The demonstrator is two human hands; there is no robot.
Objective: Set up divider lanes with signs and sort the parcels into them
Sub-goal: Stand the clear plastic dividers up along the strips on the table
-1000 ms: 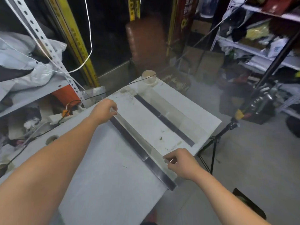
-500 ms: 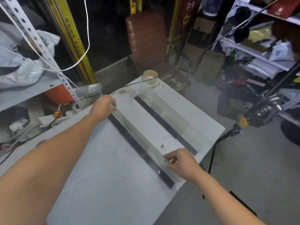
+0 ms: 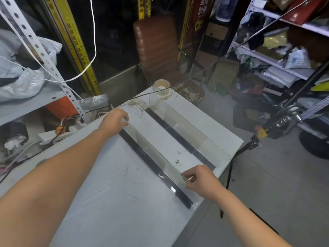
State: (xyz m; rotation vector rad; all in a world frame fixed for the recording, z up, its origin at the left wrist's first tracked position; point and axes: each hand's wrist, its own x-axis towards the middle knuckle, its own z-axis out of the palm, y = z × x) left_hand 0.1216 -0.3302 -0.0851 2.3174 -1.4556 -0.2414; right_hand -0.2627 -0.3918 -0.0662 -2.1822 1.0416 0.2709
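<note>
head view: white table (image 3: pixel 106 202) sat in a cluttered storeroom.

around it:
- left: a grey perforated upright (image 3: pixel 44 56) carried a shelf loaded with plastic bags (image 3: pixel 23 81). an orange box (image 3: pixel 60 106) sat under that shelf. a power strip (image 3: pixel 53 134) with cables lay low down, just beside the table's left edge.
- back: a white cable (image 3: pixel 92 41) looped down in front of yellow-black posts (image 3: pixel 74 41). a brown padded chair (image 3: pixel 156 41) stood behind the table's far corner.
- right: metal shelving (image 3: pixel 267 56) was piled with papers, bags and boxes. a black tripod (image 3: pixel 249 147) stood near the table's right edge; couldn't tell if it touched.
- both forearms crossed the near half of the table, and the left one covered part of its left edge.
- a tape roll (image 3: pixel 162 87) stood on the table's far corner, just behind the far clear divider (image 3: pixel 185 125).

task parts:
- two parallel black strips ran diagonally across the table.
- the far clear divider stood upright on the far black strip (image 3: pixel 178 132).
- the near clear divider (image 3: pixel 156 157) stood along the near black strip (image 3: pixel 178 193).
- left hand (image 3: pixel 114 120) gripped its far end, fingers curled over the top edge.
- right hand (image 3: pixel 201 180) pinched the top edge at its near end between thumb and forefinger, other fingers curled in.

the lane between the dividers held only bare white surface with a few dark specks (image 3: pixel 177 161) and a brownish smear at its far end.
</note>
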